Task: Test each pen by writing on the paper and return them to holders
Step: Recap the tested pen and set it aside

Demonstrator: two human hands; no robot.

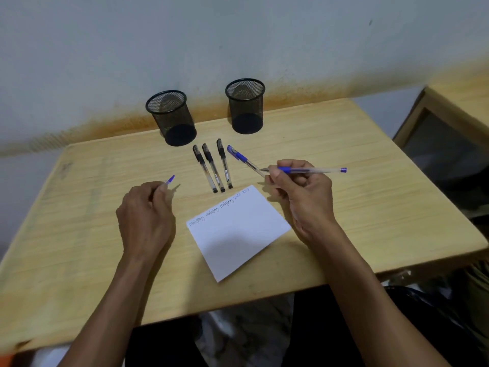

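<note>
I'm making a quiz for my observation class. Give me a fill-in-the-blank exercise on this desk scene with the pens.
1. The right hand holds an uncapped pen with ____ ink trim.
2. The left hand pinches that pen's ____.
3. ____ black capped pens lie side by side on the table.
4. Both mesh holders contain ____ pens.

Missing words: blue; cap; three; no

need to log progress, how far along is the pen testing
Done so far: the paper carries one line of scribbles along its top edge. In hand: the right hand holds an uncapped blue pen, and the left hand pinches its blue cap. Left: three black pens and another blue pen lie on the table; both mesh holders appear empty.
</note>
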